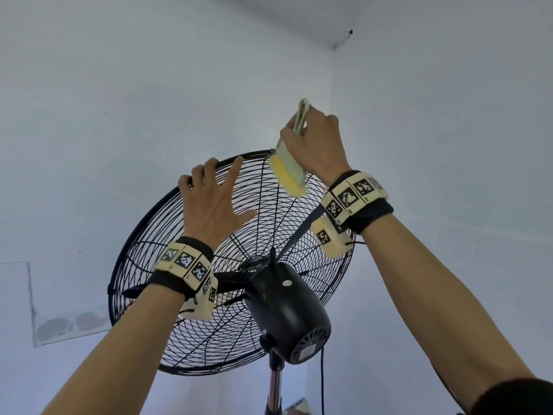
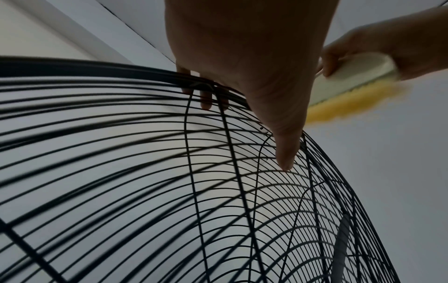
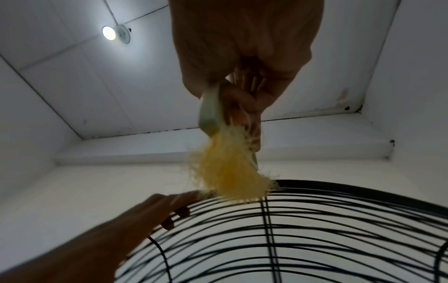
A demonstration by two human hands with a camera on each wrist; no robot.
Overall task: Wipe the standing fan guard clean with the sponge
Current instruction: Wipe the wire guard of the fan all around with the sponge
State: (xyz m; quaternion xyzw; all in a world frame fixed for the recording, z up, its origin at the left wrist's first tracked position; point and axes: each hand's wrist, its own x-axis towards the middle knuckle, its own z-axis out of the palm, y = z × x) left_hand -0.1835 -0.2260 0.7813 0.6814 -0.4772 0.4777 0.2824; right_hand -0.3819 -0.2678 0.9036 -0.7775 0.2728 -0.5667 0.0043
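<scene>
One standing fan (image 1: 281,313) is in view, with one black wire guard (image 1: 167,330), one motor housing (image 1: 287,310) behind it and one metal pole (image 1: 273,387) under it. There are two hands: one left hand (image 1: 214,202) and one right hand (image 1: 317,142). One cleaning tool, a brush-like sponge (image 1: 288,172) with yellow fibres, shows. Two wrist bands with square markers are worn, one on each arm: left band (image 1: 187,265), right band (image 1: 356,193). One ceiling lamp (image 3: 109,33) is lit. One black cord (image 1: 323,381) hangs beside the pole.
</scene>
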